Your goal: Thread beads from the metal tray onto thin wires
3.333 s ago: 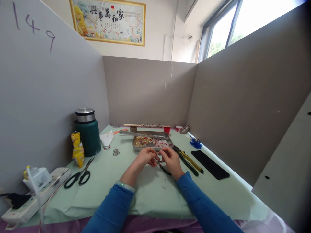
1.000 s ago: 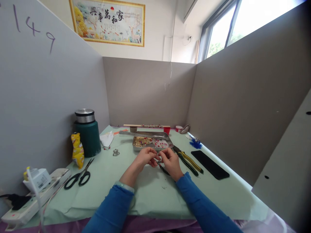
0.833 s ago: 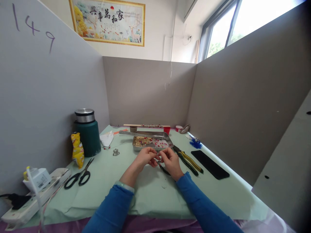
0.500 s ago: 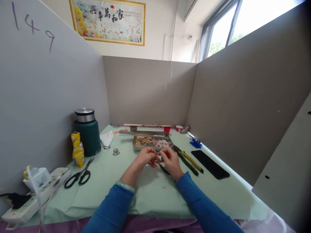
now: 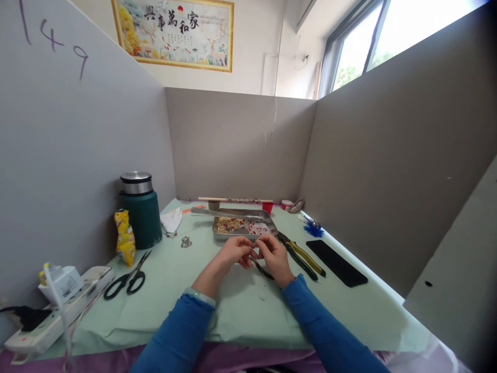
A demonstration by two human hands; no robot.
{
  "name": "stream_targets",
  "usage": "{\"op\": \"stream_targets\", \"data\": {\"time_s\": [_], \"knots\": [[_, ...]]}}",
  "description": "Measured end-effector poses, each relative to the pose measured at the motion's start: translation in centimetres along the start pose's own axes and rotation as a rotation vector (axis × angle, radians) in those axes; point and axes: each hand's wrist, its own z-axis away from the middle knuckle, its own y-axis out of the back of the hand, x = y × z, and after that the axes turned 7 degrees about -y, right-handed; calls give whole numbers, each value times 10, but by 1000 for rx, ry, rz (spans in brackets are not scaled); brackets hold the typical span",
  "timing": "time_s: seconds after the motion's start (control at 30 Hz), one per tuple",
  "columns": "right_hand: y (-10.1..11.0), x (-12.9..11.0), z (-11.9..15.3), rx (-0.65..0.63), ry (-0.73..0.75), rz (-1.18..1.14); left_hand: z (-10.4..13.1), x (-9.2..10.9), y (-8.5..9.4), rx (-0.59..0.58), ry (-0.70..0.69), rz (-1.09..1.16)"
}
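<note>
Just in front of the metal tray (image 5: 229, 237), my left hand (image 5: 237, 252) and my right hand (image 5: 272, 254) meet with their fingertips pinched close together. What they pinch is too small to make out. The tray holds gold, red and white beads (image 5: 259, 228), with thin metal wires (image 5: 221, 213) lying across its back left part. A dark curved tool (image 5: 261, 268) lies under my hands, partly hidden by the right one. Right of the tray rest pliers with yellow and green handles (image 5: 305, 256).
Scissors (image 5: 134, 277), a green flask (image 5: 142, 217), a yellow packet (image 5: 125, 238) and a power strip (image 5: 73, 311) stand or lie at the left. A black flat object (image 5: 337, 263) and a blue tuft (image 5: 312, 228) lie at the right. Grey partitions enclose three sides.
My fingertips have shifted very slightly, still pinched together at the same spot. The whole view has moved a little.
</note>
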Motion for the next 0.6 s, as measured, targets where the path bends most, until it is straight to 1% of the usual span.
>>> {"op": "stream_targets", "data": {"time_s": [0.2, 0.33, 0.47, 0.6], "knots": [[0, 0, -1, 11, -6, -22, -3, -3, -1, -1, 15, -31], [0, 0, -2, 12, -47, -56, -2, -3, -1, -31, 1, -25], [0, 0, -3, 9, -56, -60, 0, -1, -1, -55, -17, -20], [1, -1, -3, -20, -53, -69, -1, -4, 1, -23, -40, -29]]}}
